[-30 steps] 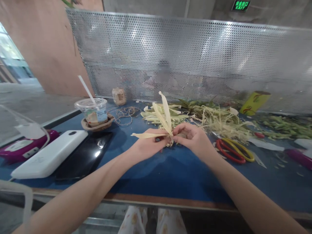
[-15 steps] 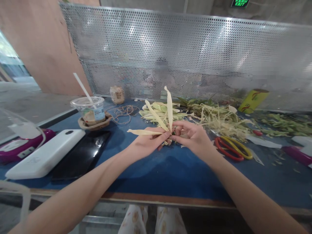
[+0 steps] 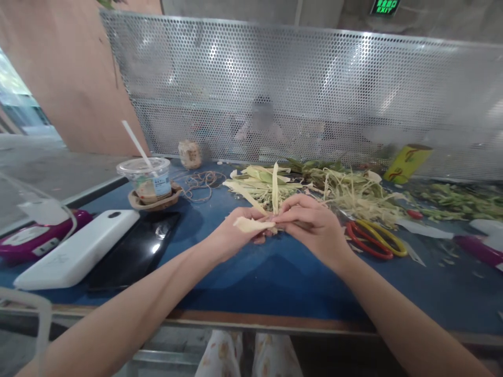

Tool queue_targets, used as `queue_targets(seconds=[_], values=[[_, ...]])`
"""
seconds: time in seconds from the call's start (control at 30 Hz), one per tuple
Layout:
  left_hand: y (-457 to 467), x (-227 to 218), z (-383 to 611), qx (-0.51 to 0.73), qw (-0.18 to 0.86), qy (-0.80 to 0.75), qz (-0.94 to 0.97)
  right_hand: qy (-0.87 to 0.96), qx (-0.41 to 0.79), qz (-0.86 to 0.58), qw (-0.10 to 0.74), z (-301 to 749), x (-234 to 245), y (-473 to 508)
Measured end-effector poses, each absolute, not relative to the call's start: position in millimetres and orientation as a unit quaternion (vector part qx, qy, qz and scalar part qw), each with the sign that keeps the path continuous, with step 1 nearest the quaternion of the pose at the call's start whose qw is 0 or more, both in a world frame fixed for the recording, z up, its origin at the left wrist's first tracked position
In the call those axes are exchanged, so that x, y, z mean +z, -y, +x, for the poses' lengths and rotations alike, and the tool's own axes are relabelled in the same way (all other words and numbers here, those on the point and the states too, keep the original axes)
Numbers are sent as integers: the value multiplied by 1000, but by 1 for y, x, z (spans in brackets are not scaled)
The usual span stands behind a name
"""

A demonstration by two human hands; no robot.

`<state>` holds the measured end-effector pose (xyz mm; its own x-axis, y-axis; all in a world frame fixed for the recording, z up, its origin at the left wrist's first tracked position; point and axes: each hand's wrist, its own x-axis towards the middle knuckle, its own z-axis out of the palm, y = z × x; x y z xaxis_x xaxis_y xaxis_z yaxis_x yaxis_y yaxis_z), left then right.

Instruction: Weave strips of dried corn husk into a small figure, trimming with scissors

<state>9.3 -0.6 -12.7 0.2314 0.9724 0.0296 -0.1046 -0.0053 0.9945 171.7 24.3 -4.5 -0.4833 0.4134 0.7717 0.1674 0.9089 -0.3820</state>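
Over the blue table (image 3: 271,285), my two hands meet at a small bunch of pale corn husk strips. My left hand (image 3: 238,233) is closed on the base of the strips. One short husk strip (image 3: 251,225) lies across my left thumb, and another strip (image 3: 275,186) sticks up between the hands. My right hand (image 3: 310,222) pinches the strips where they come together; its fingertips touch those of the left. Behind the hands lies a heap of husks (image 3: 255,175). Just right of my right hand are scissors (image 3: 369,238) with red and yellow handles.
At left are a lidded drink cup (image 3: 147,183) with a straw, a white power bank (image 3: 74,248), a black phone (image 3: 133,251) and a purple power strip (image 3: 43,235). Twine (image 3: 200,186) lies behind. A perforated metal screen (image 3: 306,89) closes the back; a yellow tube (image 3: 406,163) stands right.
The strip that pointed left now lies folded over my left thumb toward the right hand. The upright strip stands lower. My right fingers have closed in on the bunch.
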Motion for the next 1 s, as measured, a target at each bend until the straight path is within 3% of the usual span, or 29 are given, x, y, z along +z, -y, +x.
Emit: queue_targets(seconds=[0.1, 0.33, 0.57, 0.77, 1.0], values=[[2, -9, 9, 460, 563, -410, 550, 853, 116, -185, 475, 171, -4, -26], [4, -4, 4, 409, 483, -417, 652, 872, -40, -181, 452, 175, -11, -27], [3, -11, 3, 438, 493, -425, 621, 861, 43, -223, 455, 175, -2, -25], [13, -6, 8, 353, 375, -407, 754, 847, -76, -220, 478, 178, 8, -17], [14, -8, 9, 325, 389, -392, 768, 868, -3, -200, 455, 178, 4, -11]])
